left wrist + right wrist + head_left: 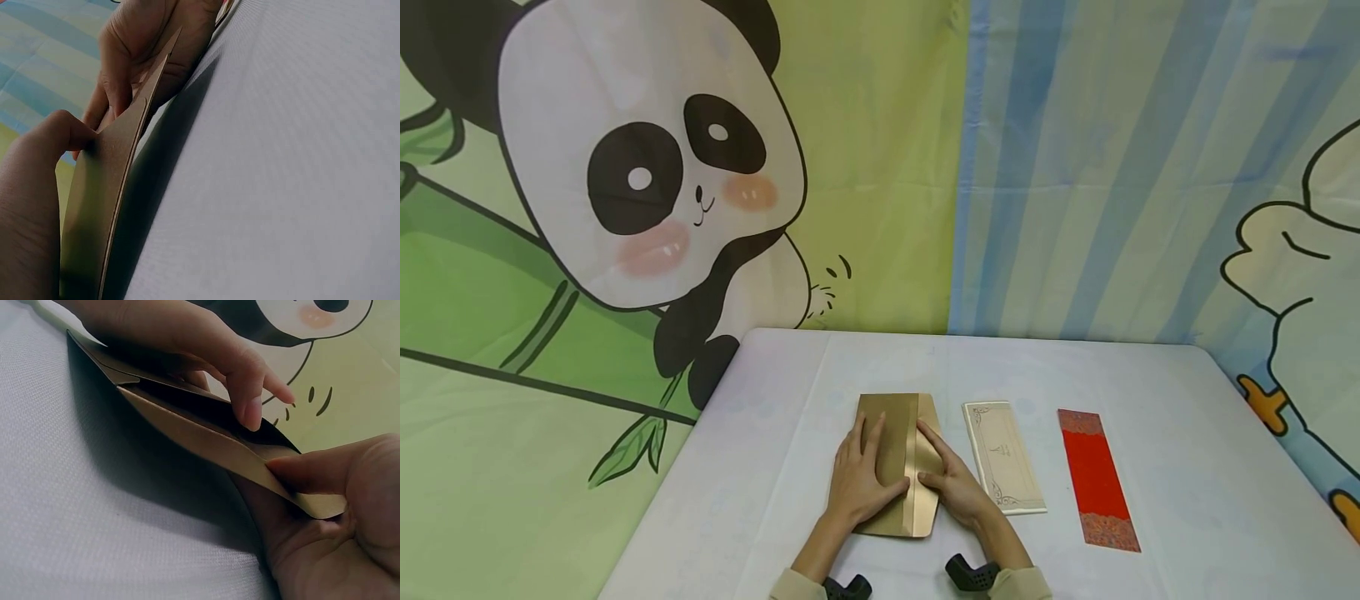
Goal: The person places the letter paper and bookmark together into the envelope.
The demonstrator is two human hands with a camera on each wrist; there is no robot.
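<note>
A gold paper envelope (pixel 897 446) lies at the front middle of the white table, its long side flap (pixel 922 512) folded out to the right. My left hand (pixel 861 483) rests on the envelope's body with fingers extended, the thumb reaching to the flap's crease. At the flap, my right hand (pixel 958 487) pinches the paper, thumb on top and fingers underneath. The right wrist view shows the flap edge (pixel 200 440) lifted and a dark gap along the opening. In the left wrist view the envelope (pixel 112 181) tilts up off the cloth on that side.
Right of the envelope lies a cream card (pixel 1003 458) with ornamented corners. Farther right is a red strip (pixel 1097 475) with patterned ends. A white cloth covers the table (pixel 775 500); cartoon curtains (pixel 880 167) hang behind it.
</note>
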